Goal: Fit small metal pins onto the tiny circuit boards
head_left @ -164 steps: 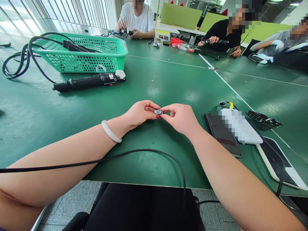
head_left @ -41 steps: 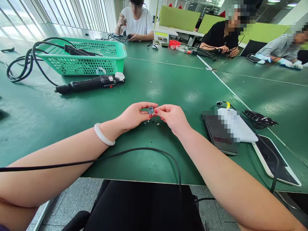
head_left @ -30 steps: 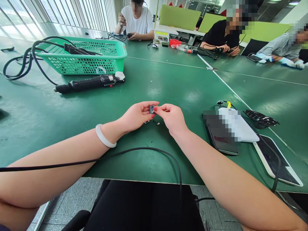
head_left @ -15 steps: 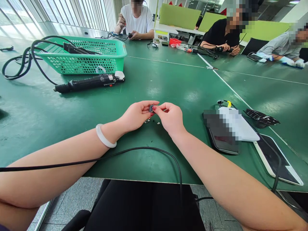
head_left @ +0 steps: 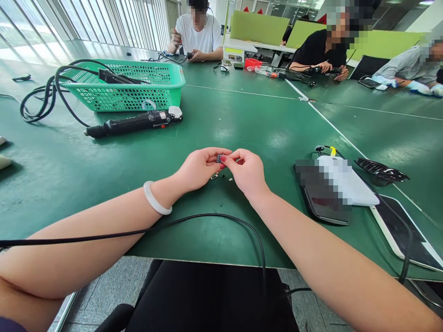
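Observation:
Above the green table [head_left: 242,240], my left hand [head_left: 197,168] and my right hand [head_left: 247,173] meet at the fingertips. Between them is a small dark part [head_left: 219,158] with pale markings, perhaps a little circuit board; its exact kind is too small to tell. My left fingers and thumb close around it from one side. My right thumb and forefinger pinch its other edge and cover part of it. On the table just below lie a small pale rectangular frame [head_left: 214,176] and a tiny whitish piece [head_left: 230,179]. A white bangle [head_left: 156,198] circles my left wrist.
A black electric screwdriver [head_left: 133,122] lies before a green basket [head_left: 129,102] holding cables. At right are a dark phone [head_left: 325,210], a white device [head_left: 360,189] and a tablet [head_left: 398,226]. A black cable [head_left: 207,214] crosses my left forearm. Several people sit across the table.
The small part has turned slightly between my fingers and shows less of its face. Both hands keep their grip. The whole view has shifted a little.

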{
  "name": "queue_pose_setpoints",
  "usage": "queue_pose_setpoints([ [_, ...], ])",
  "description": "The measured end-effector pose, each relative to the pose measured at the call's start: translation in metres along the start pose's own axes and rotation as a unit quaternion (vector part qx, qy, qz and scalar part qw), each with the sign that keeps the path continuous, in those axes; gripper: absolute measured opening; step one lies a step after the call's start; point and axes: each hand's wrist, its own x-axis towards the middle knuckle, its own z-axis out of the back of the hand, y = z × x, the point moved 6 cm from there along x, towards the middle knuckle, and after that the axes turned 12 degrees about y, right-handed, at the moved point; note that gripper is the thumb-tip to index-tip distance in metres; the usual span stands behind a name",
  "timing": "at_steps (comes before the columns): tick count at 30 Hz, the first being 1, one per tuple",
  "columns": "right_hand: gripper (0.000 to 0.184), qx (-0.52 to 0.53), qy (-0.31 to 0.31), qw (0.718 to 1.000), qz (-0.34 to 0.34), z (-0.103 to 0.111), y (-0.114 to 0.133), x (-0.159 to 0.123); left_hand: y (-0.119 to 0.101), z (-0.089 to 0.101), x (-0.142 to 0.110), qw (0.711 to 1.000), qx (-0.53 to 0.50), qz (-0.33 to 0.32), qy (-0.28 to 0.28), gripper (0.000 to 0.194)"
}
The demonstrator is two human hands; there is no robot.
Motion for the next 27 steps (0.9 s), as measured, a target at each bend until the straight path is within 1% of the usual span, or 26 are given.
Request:
queue_pose_setpoints([
  [4,0.019,0.041,0.003,0.999,0.014,0.0,-0.001,0.001,0.0,-0.001,0.0,0.999,-0.04,0.005,0.003,0.038],
  [10,0.02,0.038,0.019,0.999,0.013,0.001,-0.004,0.003,-0.002,0.001,-0.001,0.997,-0.061,0.035,-0.017,0.047],
  [13,0.015,-0.001,0.023,0.999,0.033,0.002,0.0,0.002,-0.003,0.003,-0.001,0.998,-0.057,0.033,-0.017,0.049],
  [17,0.012,-0.081,-0.003,0.992,0.093,0.005,0.013,-0.003,-0.003,0.003,0.0,0.998,-0.061,0.024,-0.005,0.052],
  [19,0.013,-0.11,-0.01,0.988,0.111,0.005,0.017,-0.005,-0.003,0.003,0.0,0.998,-0.051,0.025,-0.004,0.054],
  [22,0.015,-0.142,-0.014,0.983,0.114,0.004,0.018,-0.006,-0.004,0.002,0.0,0.999,-0.039,0.024,-0.001,0.054],
  [24,0.015,-0.152,-0.016,0.981,0.116,0.004,0.019,-0.006,-0.004,0.001,0.0,0.998,-0.051,0.025,0.002,0.054],
  [27,0.009,-0.154,-0.038,0.98,0.121,0.007,0.02,-0.007,-0.004,0.001,-0.001,0.996,-0.085,0.035,0.004,0.053],
])
